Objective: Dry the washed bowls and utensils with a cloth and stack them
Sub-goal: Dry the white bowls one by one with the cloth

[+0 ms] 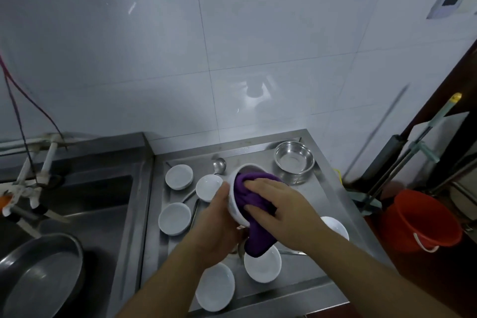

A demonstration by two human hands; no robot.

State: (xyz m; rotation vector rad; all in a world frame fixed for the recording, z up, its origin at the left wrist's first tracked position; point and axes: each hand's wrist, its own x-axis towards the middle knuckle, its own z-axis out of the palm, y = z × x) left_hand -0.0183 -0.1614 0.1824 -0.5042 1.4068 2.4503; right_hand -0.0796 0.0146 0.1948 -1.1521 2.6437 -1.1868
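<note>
My left hand (219, 224) holds a white bowl (236, 204) tilted on its side above the steel counter. My right hand (278, 204) presses a purple cloth (254, 219) into the bowl's mouth; the cloth's tail hangs down below the bowl. Several white bowls lie around on the counter, such as those at the far left (179, 177), the middle left (174, 218) and the near edge (215, 286). A steel ladle (219, 164) lies behind the held bowl. A steel bowl (294, 160) stands at the back right.
The steel counter (320, 196) has a raised back rim and a drop on its right side. A sink (85, 204) with taps and a large steel basin (41, 276) is to the left. An orange bucket (418, 219) and mop handles stand on the floor at right.
</note>
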